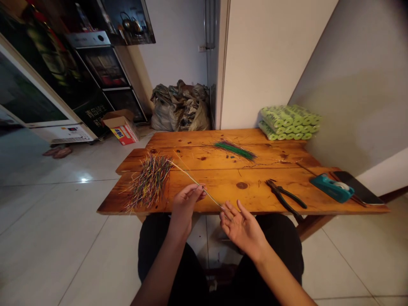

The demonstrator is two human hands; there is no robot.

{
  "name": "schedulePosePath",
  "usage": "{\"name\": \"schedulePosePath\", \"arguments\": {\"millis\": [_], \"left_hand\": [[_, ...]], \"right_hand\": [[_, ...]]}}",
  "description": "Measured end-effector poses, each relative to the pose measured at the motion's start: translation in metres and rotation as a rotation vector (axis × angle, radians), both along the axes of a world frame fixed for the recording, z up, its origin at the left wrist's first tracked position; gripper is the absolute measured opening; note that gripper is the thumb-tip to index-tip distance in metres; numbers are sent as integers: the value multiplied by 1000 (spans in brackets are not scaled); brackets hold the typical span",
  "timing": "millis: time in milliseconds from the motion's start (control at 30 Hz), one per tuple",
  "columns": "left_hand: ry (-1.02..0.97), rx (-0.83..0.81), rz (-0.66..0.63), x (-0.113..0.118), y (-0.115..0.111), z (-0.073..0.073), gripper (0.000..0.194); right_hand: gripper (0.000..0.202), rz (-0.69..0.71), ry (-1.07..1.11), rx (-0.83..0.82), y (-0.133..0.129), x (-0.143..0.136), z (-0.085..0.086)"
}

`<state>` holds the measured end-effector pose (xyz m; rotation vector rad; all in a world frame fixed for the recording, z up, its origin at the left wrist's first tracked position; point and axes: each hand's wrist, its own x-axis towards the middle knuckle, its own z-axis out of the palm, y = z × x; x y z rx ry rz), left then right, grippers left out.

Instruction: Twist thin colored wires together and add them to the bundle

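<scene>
My left hand (188, 204) pinches a thin pale wire (183, 171) between thumb and fingers, near the table's front edge. One end of the wire runs up and left toward a heap of multicoloured wires (151, 180); the other slants down to my right hand (240, 227). That hand is palm up with its fingers spread, the wire's end close to its fingertips; whether they touch I cannot tell. Farther back lies a bundle of green wires (236, 150) with some purple strands. Pliers with dark handles (283, 197) rest to the right of my hands.
On the wooden table (219, 193) are a teal tape dispenser (331, 188), a dark flat phone-like slab (360, 187) and stacked green-wrapped rolls (288, 122). A twisted strand (267, 164) lies mid-table. Beyond stand grey bags (180, 106) and an open carton (123, 126) on the floor.
</scene>
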<state>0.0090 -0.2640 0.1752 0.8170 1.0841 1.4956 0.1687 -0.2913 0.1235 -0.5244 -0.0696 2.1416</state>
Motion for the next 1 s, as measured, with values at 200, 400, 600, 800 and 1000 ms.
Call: {"name": "schedulePosePath", "arguments": {"millis": [200, 400, 600, 800, 1000], "left_hand": [[-28, 19, 133, -8, 3, -1, 14], [-22, 33, 154, -12, 5, -3, 13], [-39, 39, 162, -13, 4, -5, 11], [-124, 27, 146, -12, 4, -4, 11], [-156, 26, 194, -14, 7, -7, 12]], "right_hand": [[34, 163, -299, 313, -9, 10, 6], [26, 188, -506, 462, -12, 12, 13], [27, 205, -579, 538, -14, 5, 11], [27, 178, -539, 542, -16, 6, 10], [31, 148, -574, 521, -17, 9, 15]]}}
